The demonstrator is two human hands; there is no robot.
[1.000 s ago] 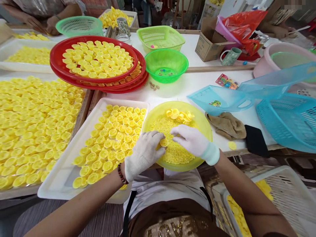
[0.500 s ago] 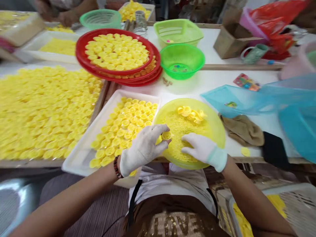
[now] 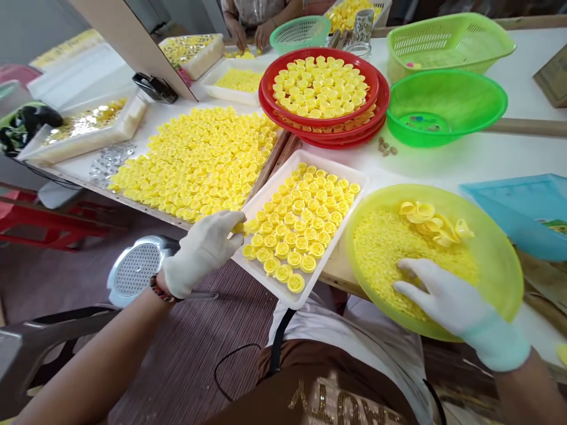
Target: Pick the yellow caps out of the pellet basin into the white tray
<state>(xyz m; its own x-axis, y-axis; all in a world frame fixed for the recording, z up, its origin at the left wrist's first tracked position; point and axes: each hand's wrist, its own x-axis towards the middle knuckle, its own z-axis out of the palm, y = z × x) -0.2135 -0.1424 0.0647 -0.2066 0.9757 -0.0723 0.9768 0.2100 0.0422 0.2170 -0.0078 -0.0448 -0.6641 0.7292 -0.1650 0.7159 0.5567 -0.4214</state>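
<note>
My left hand (image 3: 201,251), in a white glove, pinches a small yellow plastic cup (image 3: 240,227) at the left edge of a white tray (image 3: 283,295). Rows of round yellow cups (image 3: 290,237) with a patterned inside sit in that tray. My right hand (image 3: 443,295), gloved too, rests over yellow granules (image 3: 376,260) in a translucent yellow basin (image 3: 502,277). Its thumb and forefinger are apart, with nothing visible between them; the other fingers are partly hidden. Several loose yellow cups (image 3: 434,224) lie on the granules at the basin's far side.
Many yellow cups (image 3: 199,159) cover the table on the left. Stacked red trays (image 3: 325,141) stand behind the white tray, beside a green bowl (image 3: 447,112). A blue tray (image 3: 509,206) lies at right. Across the table are a co-worker's hands (image 3: 252,36). A stool (image 3: 135,268) stands below left.
My left hand has moved from above the basin to the left edge of the white tray, carrying the cup. My right hand stays over the granules. The view has turned left.
</note>
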